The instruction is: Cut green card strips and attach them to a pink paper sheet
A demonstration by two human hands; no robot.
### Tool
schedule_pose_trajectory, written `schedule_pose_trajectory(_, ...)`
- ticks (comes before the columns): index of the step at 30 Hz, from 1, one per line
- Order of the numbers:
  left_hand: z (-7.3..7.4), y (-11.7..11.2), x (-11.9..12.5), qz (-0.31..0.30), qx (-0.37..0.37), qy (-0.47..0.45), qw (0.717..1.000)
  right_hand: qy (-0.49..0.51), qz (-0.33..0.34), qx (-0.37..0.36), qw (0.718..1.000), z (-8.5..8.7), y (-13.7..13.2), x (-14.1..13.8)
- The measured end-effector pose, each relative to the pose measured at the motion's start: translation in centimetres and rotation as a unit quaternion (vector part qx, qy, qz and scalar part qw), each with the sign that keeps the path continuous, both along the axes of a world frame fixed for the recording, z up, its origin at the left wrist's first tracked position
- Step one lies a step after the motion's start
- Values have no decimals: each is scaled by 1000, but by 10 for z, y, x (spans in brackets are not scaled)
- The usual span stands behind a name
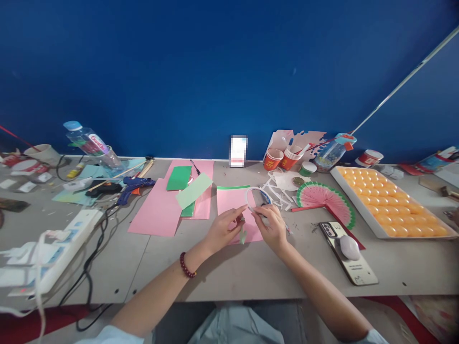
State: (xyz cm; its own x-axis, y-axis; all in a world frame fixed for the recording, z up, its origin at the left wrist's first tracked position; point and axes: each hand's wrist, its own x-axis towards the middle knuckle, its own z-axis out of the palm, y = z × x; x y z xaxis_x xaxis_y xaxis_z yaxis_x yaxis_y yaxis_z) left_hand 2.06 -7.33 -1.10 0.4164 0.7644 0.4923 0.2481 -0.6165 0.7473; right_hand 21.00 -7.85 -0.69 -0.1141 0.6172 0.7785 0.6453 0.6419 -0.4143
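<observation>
Both my hands work close together above a pink sheet with a green top edge (233, 197). My left hand (225, 229) is closed in a pinch, and a small pale green strip (243, 235) hangs at its fingertips. My right hand (271, 226) has thumb and fingers closed on the lower edge of a thin white ring (247, 195), which looks like a roll of tape. The fingertips of both hands nearly meet below the ring. What lies exactly between the fingers is partly hidden.
Left lie pink sheets (154, 210), green paper (179, 177), a blue glue gun (134, 187) and a power strip (71, 243) with cables. Right are red paper cups (273, 160), a watermelon-patterned paper fan (322, 193), a phone (358, 267) and a tray of orange balls (380, 234). Behind rises a blue wall.
</observation>
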Motion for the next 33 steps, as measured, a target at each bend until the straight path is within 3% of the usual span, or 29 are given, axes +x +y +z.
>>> schedule_pose_trajectory(3,1,1,0,4,2,3,1000,-19,8,20,1000,1,0,-1)
schedule_pose_trajectory(10,-3,9,-2,52,166,91,981,-27,24,19,999,0,0,-2)
schedule_pose_trajectory(15,-6,10,-4,58,207,110,970,-18,12,5,1000,-1,1,-2)
schedule_pose_trajectory(18,-6,8,-2,58,184,97,977,-26,4,18,999,1,1,-2)
schedule_pose_trajectory(25,5,0,2,41,5,2,999,-57,1,27,998,2,-1,-4)
schedule_pose_trajectory(29,9,-1,3,41,-28,-23,999,-59,-7,35,998,3,-2,-5)
schedule_pose_trajectory(33,10,0,4,38,-56,-47,997,-55,-33,-3,998,1,-2,-4)
